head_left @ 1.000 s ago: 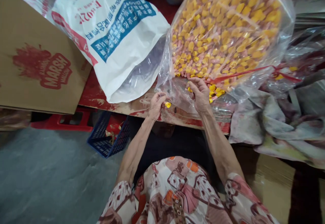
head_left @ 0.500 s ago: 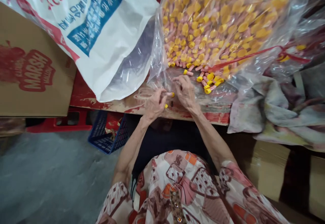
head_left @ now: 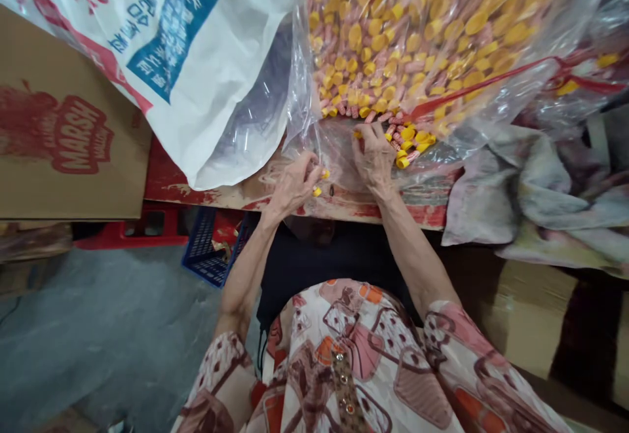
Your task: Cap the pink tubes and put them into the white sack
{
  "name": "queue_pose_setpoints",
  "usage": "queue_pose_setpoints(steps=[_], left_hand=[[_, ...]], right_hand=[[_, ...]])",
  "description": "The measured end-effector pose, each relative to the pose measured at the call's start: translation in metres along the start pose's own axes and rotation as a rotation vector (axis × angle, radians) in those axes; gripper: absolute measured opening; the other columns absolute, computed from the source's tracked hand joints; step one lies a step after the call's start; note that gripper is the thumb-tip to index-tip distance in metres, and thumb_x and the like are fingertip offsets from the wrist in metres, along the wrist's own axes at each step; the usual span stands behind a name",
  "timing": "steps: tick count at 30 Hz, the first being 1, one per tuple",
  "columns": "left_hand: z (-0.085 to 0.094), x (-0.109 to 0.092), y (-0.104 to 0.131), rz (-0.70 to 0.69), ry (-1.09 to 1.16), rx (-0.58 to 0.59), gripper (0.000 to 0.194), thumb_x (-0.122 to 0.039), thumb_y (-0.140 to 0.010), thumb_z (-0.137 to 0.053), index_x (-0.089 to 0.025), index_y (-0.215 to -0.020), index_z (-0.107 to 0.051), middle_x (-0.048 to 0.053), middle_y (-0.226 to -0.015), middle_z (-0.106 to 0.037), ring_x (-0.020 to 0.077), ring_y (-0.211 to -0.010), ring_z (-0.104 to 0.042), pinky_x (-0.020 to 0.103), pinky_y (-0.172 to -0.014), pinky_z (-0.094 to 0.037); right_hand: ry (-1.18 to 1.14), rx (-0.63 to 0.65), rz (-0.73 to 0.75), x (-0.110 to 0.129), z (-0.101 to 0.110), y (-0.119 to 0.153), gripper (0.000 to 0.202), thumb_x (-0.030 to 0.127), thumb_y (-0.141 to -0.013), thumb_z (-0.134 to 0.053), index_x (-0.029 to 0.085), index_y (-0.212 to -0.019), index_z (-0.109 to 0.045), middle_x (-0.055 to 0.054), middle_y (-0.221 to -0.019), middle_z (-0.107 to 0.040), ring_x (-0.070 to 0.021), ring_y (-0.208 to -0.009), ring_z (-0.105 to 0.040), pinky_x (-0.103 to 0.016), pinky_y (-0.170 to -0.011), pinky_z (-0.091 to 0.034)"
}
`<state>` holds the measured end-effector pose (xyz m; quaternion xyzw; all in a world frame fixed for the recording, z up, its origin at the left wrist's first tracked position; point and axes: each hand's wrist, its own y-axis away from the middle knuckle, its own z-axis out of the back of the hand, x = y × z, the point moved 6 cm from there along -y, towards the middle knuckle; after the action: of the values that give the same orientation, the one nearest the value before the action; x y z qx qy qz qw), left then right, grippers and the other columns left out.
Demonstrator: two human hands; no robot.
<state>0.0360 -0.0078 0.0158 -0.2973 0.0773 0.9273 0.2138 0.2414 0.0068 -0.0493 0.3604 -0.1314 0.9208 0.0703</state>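
Observation:
My left hand point(head_left: 296, 181) is closed over the table's near edge, pinching small pink tubes with yellow ends. One yellow end point(head_left: 325, 174) sticks out past the fingertips and another yellow end point(head_left: 316, 192) shows below them; the fingers hide most of the rest. Farther forward, my right hand point(head_left: 374, 158) has its fingers curled down around a yellow-ended pink tube, of which only the yellow end point(head_left: 358, 134) shows. Just right of that hand lies a loose cluster of yellow-ended pink tubes point(head_left: 407, 145), spilling from a clear plastic bag point(head_left: 303, 86) full of them.
A white printed sack point(head_left: 230, 46) lies open at the left, with clear plastic pieces inside. Beside it stands a cardboard box point(head_left: 59, 177). Grey cloth point(head_left: 491, 190) covers the table's right side. Below the worn red table edge point(head_left: 236, 200) is a blue basket point(head_left: 204, 253).
My right hand has moved forward and closed around a yellow-ended tube beside the pile. My left hand keeps its pinch, turned slightly. The whole view has shifted a little.

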Motion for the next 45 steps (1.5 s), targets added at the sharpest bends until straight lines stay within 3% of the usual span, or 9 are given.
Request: queue_pose_setpoints(steps=[2,8,11,16,19,22,26,32,45], left_hand=[[0.001,0.006,0.014,0.038,-0.083,-0.086,0.007,-0.029,-0.111,-0.059,-0.025,-0.109,-0.064,0.007,-0.097,-0.073,0.0253,-0.09,-0.071,0.037,-0.085,-0.057],[0.005,0.013,0.023,0.003,-0.176,-0.092,0.012,-0.034,-0.116,-0.056,-0.026,-0.114,-0.064,0.01,-0.116,-0.075,0.0282,-0.109,-0.071,0.043,-0.098,-0.059],[0.014,0.021,0.027,0.101,-0.178,-0.186,0.008,-0.031,-0.113,-0.057,-0.025,-0.115,-0.063,0.01,-0.113,-0.074,0.0295,-0.106,-0.071,0.041,-0.09,-0.058],[0.006,0.02,0.032,0.089,-0.216,-0.084,0.006,-0.028,-0.113,-0.06,-0.024,-0.108,-0.06,0.01,-0.115,-0.071,0.0267,-0.104,-0.068,0.037,-0.089,-0.056],[0.006,0.015,0.034,0.102,-0.225,-0.136,0.001,-0.023,-0.112,-0.06,-0.024,-0.113,-0.06,0.011,-0.123,-0.07,0.0269,-0.11,-0.068,0.038,-0.093,-0.056],[0.0,0.01,0.036,0.09,-0.212,-0.072,0.008,-0.016,-0.11,-0.061,-0.023,-0.113,-0.061,0.011,-0.122,-0.071,0.0259,-0.109,-0.07,0.036,-0.091,-0.056],[-0.001,0.004,0.044,0.031,-0.191,-0.09,0.008,-0.02,-0.113,-0.058,-0.023,-0.118,-0.063,0.011,-0.124,-0.07,0.0253,-0.113,-0.07,0.035,-0.095,-0.056],[-0.012,0.002,0.055,-0.011,-0.148,-0.037,0.01,-0.016,-0.108,-0.055,-0.021,-0.111,-0.063,0.01,-0.112,-0.07,0.0231,-0.099,-0.068,0.036,-0.093,-0.057],[-0.001,-0.002,0.081,-0.03,-0.02,-0.161,0.008,-0.018,-0.108,-0.055,-0.021,-0.108,-0.063,0.009,-0.106,-0.07,0.0221,-0.097,-0.071,0.032,-0.086,-0.06]], right_hand=[[-0.033,0.002,0.026,0.002,-0.001,0.002,0.021,0.023,-0.115,-0.052,0.021,-0.127,-0.069,-0.013,-0.133,-0.071,-0.028,-0.114,-0.067,-0.039,-0.092,-0.056],[-0.258,-0.026,0.127,0.036,-0.021,0.005,0.012,0.024,-0.113,-0.052,0.027,-0.11,-0.063,-0.007,-0.115,-0.073,-0.0218,-0.097,-0.066,-0.038,-0.097,-0.058],[-0.291,0.006,0.131,0.049,-0.037,0.009,0.013,0.028,-0.112,-0.05,0.029,-0.109,-0.062,-0.006,-0.113,-0.073,-0.0228,-0.094,-0.066,-0.04,-0.096,-0.059],[-0.269,0.099,0.118,0.048,-0.052,0.016,0.014,0.031,-0.112,-0.052,0.03,-0.106,-0.064,-0.006,-0.112,-0.074,-0.0252,-0.102,-0.069,-0.042,-0.099,-0.057],[-0.328,0.102,0.148,0.043,-0.051,0.018,0.017,0.035,-0.113,-0.05,0.029,-0.103,-0.063,-0.006,-0.105,-0.074,-0.0253,-0.098,-0.069,-0.042,-0.094,-0.057],[-0.39,0.041,0.185,0.041,-0.046,0.02,0.018,0.037,-0.111,-0.051,0.028,-0.099,-0.06,-0.006,-0.096,-0.071,-0.0254,-0.091,-0.067,-0.043,-0.089,-0.056],[-0.413,0.016,0.166,0.04,-0.046,0.023,0.018,0.038,-0.11,-0.052,0.028,-0.097,-0.059,-0.006,-0.089,-0.069,-0.0252,-0.084,-0.066,-0.043,-0.087,-0.055],[-0.349,-0.007,0.158,0.04,-0.045,0.023,0.015,0.037,-0.108,-0.05,0.028,-0.099,-0.059,-0.005,-0.092,-0.071,-0.0264,-0.086,-0.07,-0.045,-0.089,-0.059],[-0.342,-0.044,0.194,0.047,-0.038,0.023,0.029,0.05,-0.109,-0.051,0.028,-0.092,-0.059,-0.006,-0.087,-0.071,-0.027,-0.078,-0.067,-0.042,-0.076,-0.056]])
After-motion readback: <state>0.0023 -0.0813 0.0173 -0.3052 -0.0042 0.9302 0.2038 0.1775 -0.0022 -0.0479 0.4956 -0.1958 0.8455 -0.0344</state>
